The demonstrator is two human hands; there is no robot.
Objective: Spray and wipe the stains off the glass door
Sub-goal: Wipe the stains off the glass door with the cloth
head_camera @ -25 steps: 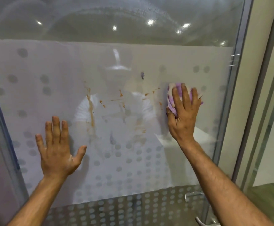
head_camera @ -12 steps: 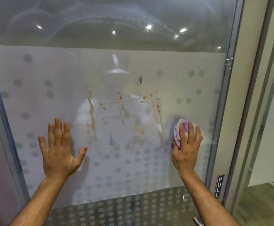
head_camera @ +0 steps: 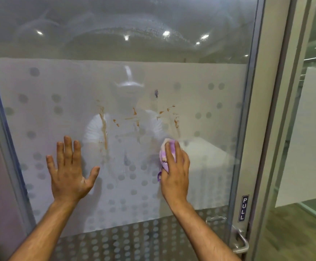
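The glass door [head_camera: 200,162] fills the view, frosted with a dot pattern across its middle band. Orange-brown stains [head_camera: 104,129] streak and speckle the centre of the pane, and a small dark spot [head_camera: 156,93] sits above them. My left hand [head_camera: 68,172] lies flat on the glass with fingers spread, left of the stains. My right hand [head_camera: 174,174] presses a purple cloth [head_camera: 165,153] against the glass just below the right-hand stains; the cloth shows above and left of my fingers. No spray bottle is in view.
A metal door handle [head_camera: 241,242] sticks out at the lower right, under a PULL label [head_camera: 243,208] on the door's frame [head_camera: 255,110]. Another glass partition [head_camera: 307,129] stands to the right. A metal frame edge [head_camera: 5,140] runs down the left.
My right hand has slid the cloth down the glass from beside the upper right stains and then leftward. My left hand has stayed flat in place.
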